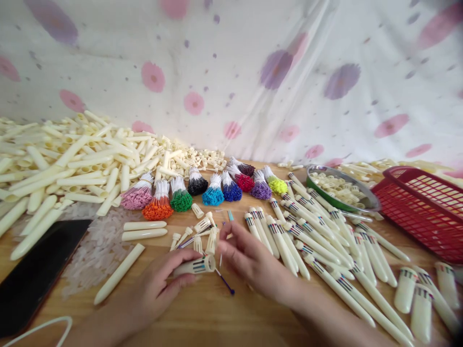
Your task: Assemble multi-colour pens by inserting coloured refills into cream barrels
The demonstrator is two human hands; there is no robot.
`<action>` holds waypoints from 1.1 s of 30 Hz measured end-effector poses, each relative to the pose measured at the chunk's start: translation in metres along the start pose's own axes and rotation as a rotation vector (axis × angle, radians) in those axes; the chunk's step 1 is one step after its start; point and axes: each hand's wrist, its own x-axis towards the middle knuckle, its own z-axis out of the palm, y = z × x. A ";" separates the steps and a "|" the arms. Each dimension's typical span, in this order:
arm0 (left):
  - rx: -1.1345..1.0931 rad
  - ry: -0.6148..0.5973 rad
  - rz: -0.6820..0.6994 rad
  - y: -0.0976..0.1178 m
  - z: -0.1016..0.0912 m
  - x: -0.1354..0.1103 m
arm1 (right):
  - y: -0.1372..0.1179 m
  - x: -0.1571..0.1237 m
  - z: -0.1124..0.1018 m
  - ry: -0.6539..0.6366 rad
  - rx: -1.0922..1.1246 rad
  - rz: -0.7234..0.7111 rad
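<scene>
My left hand is closed around a cream multicolour pen's slotted top section, its open end facing right and coloured sliders in the slots. A thin refill with a dark blue tip slants down just beyond that open end. My right hand is beside it with fingers curled into a pinch; what they hold is blurred, though a thin white stick shows below the fingertips. Behind the hands lie loose slotted caps and a few loose refills. Bundled refills with coloured tips, such as orange ones, stand in a row.
Cream pen barrels are heaped at the left. A dark phone lies near clear plastic pieces. Assembled pens spread across the right, near a green-sided bowl of small parts and a red basket. A patterned curtain hangs behind.
</scene>
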 end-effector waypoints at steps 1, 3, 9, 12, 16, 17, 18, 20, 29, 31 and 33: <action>-0.006 0.015 -0.014 -0.002 0.000 -0.001 | 0.004 0.003 -0.004 0.088 -0.176 -0.007; -0.005 0.048 -0.005 -0.005 -0.001 -0.002 | 0.014 0.009 -0.013 0.252 -0.637 0.037; -0.069 0.025 0.262 -0.002 -0.009 0.004 | 0.037 0.021 -0.008 0.183 -1.398 0.153; -0.128 0.022 0.306 -0.003 -0.011 0.007 | 0.038 0.023 -0.005 0.147 -1.410 0.170; -0.165 0.012 0.321 -0.009 -0.010 0.007 | 0.029 0.019 -0.020 0.234 -1.239 0.203; -0.170 0.016 0.328 -0.009 -0.010 0.007 | 0.026 0.016 -0.025 0.276 -1.154 0.188; -0.174 0.026 0.334 -0.009 -0.010 0.007 | 0.022 0.014 -0.029 0.316 -1.065 0.149; -0.173 0.060 0.331 -0.007 -0.010 0.008 | 0.014 0.008 -0.036 0.365 -0.930 0.021; -0.129 0.144 0.237 -0.003 -0.010 0.011 | 0.014 0.006 -0.050 0.398 -1.245 0.153; -0.106 0.137 0.182 -0.005 -0.009 0.010 | 0.012 0.005 -0.052 0.503 -1.234 0.149; -0.073 0.134 0.125 -0.007 -0.009 0.008 | 0.006 0.002 -0.054 0.568 -1.167 0.097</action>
